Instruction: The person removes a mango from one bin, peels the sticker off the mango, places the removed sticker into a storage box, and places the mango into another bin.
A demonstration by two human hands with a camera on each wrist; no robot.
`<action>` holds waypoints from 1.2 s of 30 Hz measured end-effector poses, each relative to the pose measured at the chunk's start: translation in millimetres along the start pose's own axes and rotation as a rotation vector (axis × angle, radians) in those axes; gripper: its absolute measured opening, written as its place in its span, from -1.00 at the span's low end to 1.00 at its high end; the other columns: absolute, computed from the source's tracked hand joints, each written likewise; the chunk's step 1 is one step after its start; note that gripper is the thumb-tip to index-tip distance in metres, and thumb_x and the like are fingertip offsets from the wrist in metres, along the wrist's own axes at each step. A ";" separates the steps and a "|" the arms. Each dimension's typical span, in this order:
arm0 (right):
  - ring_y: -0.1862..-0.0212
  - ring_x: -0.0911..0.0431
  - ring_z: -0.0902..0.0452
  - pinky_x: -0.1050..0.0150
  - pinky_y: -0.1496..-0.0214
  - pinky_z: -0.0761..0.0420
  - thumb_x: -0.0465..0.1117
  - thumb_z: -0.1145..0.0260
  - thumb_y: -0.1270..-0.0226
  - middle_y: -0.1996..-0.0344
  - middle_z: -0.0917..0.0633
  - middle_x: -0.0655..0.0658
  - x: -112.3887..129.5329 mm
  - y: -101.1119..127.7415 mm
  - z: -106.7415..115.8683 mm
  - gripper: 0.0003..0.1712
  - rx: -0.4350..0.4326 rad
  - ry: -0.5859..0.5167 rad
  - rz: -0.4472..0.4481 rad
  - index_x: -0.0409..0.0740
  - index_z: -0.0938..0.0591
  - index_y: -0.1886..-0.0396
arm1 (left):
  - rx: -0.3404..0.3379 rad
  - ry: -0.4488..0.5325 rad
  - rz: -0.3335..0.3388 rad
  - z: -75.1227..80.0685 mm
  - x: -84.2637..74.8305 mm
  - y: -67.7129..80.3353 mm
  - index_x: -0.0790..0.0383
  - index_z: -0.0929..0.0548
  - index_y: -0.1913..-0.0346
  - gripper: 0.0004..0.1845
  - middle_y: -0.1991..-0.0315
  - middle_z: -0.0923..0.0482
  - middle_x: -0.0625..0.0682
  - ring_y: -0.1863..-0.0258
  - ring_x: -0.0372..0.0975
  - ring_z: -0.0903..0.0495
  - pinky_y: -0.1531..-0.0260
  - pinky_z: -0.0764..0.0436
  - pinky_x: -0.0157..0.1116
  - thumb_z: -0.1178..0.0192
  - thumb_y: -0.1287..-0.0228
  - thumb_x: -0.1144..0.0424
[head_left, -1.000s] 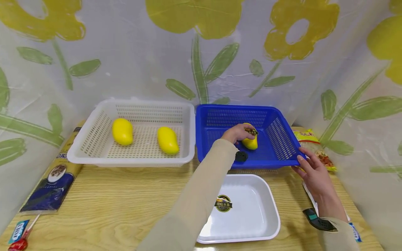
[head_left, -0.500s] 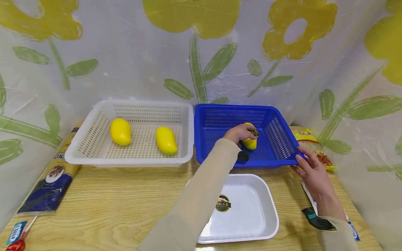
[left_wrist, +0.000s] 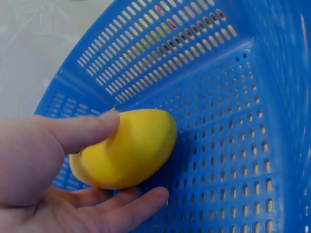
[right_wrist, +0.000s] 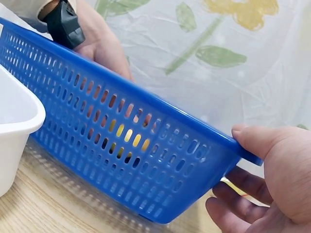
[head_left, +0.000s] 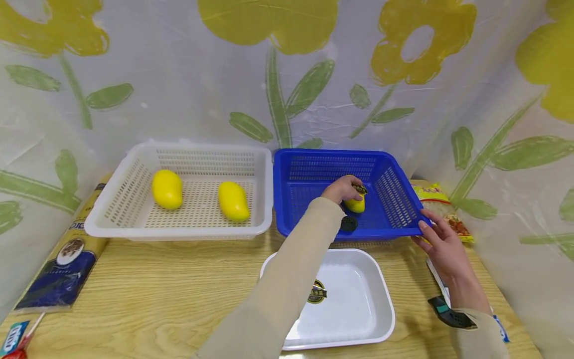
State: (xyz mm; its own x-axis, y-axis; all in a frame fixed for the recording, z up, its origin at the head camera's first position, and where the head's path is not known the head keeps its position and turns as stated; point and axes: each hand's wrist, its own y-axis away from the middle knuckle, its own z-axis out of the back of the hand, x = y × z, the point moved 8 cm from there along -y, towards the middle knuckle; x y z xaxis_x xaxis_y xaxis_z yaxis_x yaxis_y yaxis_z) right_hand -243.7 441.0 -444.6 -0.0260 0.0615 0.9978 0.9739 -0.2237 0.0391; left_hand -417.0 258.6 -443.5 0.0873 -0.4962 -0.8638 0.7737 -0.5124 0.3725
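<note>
Light is bright, soft and even in all 3 views, seemingly from above. Shadows are faint, a pale one under the white tray. Mild glare sheens the plastic curtain. The head view bows outward at its edges. Both wrist views are slightly soft up close.

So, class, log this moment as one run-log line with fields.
left hand: grips yellow mango in blue perforated plastic basket | right hand: holds basket's near right corner | white plastic tray: in front
</note>
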 end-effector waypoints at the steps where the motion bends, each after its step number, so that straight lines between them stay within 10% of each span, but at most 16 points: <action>1: 0.05 0.26 -0.59 0.39 0.03 -0.62 -0.10 -0.22 -0.42 -0.10 -0.44 0.00 -0.2 -0.1 -0.7 -0.36 0.001 0.002 -0.002 -0.04 -0.30 -0.44 | -0.012 0.010 0.011 0.6 1.1 -1.1 0.05 -0.48 -0.33 -0.46 -0.28 -0.40 0.10 -0.21 -0.02 -0.43 -0.01 -0.59 0.02 -0.23 -0.31 0.44; 17: 0.03 0.28 -0.58 0.40 0.02 -0.61 -0.06 -0.23 -0.41 -0.14 -0.40 -0.04 -0.8 0.6 -1.0 -0.33 -0.006 0.032 -0.021 -0.02 -0.28 -0.46 | -0.034 -0.068 0.068 3.5 1.6 -4.1 -0.01 -0.56 -0.23 -0.51 -0.21 -0.40 0.08 -0.09 -0.06 -0.44 0.25 -0.67 -0.13 -0.24 -0.28 0.47; 36: 0.08 0.31 -0.60 0.41 0.12 -0.64 -0.06 -0.26 -0.38 -0.06 -0.45 0.04 0.1 2.0 0.8 -0.31 -0.005 0.023 -0.047 0.01 -0.28 -0.46 | 0.103 -0.047 -0.148 39.6 -54.7 60.9 -0.12 -0.57 -0.20 -0.52 -0.15 -0.41 -0.05 0.05 -0.16 -0.49 0.02 -0.61 -0.05 -0.30 -0.25 0.35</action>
State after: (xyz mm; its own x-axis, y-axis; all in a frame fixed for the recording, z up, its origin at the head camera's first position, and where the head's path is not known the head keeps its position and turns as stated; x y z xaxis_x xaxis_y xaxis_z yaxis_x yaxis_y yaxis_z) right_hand -241.6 441.3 -444.6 -0.0769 0.0497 0.9958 0.9703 -0.2261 0.0862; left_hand -399.5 226.8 -360.1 -0.0537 -0.4410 -0.8959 0.7076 -0.6499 0.2775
